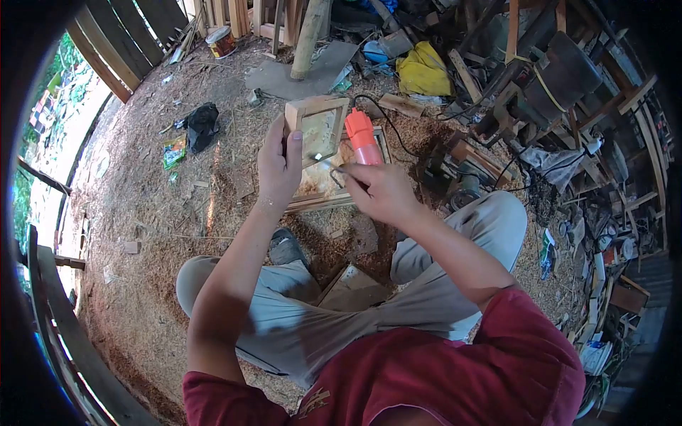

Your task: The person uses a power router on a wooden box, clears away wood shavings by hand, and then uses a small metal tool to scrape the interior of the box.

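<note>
My left hand (280, 162) is closed on the left edge of a small rectangular wooden frame (293, 117), which is tilted up. In my right hand (383, 192), the fingers pinch a thin tool (328, 162) with a bright, shiny tip. That tip points at the lower part of the frame; its exact kind cannot be made out. Just beyond my right hand is an orange corded power tool (363, 136), its lower end hidden by the hand. Under these, another wooden frame (323, 204) lies near the ground.
Wood shavings cover the ground (149, 248). A black cord (398, 138) runs right from the power tool. A yellow cloth or bag (424, 69), a black plastic bag (202, 126) and a can (221, 42) lie beyond. Machinery (554, 78) and scrap wood crowd the right side.
</note>
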The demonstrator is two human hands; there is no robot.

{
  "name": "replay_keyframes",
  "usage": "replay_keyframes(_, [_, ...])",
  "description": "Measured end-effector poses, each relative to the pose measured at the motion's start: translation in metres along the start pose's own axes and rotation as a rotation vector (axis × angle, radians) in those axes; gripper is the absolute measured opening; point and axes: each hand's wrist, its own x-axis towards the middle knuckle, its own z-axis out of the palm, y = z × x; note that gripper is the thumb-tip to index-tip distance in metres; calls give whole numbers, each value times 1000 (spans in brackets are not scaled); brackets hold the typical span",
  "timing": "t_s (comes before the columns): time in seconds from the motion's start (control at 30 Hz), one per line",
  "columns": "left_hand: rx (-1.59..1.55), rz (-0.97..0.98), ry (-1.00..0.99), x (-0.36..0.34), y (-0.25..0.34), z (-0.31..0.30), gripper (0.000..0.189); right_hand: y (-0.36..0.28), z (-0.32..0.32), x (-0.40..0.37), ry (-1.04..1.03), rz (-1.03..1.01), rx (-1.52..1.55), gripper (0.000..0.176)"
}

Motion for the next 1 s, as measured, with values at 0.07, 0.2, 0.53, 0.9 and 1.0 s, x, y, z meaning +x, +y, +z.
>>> replay_keyframes(0.07, [32,8,13,-2,-3,0,36,-7,-3,1,5,-15,101,13])
replay_keyframes(0.2, [45,-94,-41,-3,11,-5,35,7,-5,6,-17,60,-197,14])
replay_keyframes(0.53, [49,-59,22,1,-7,1,33,8,9,-2,-29,4,-68,13])
replay_keyframes(0.9, [791,-29,-289,-13,-74,-24,46,37,29,-1,-194,252,-198,22])
replay_keyframes(1.0, [943,-157,-547,-32,-88,-23,46,39,33,-3,-210,280,-190,23])
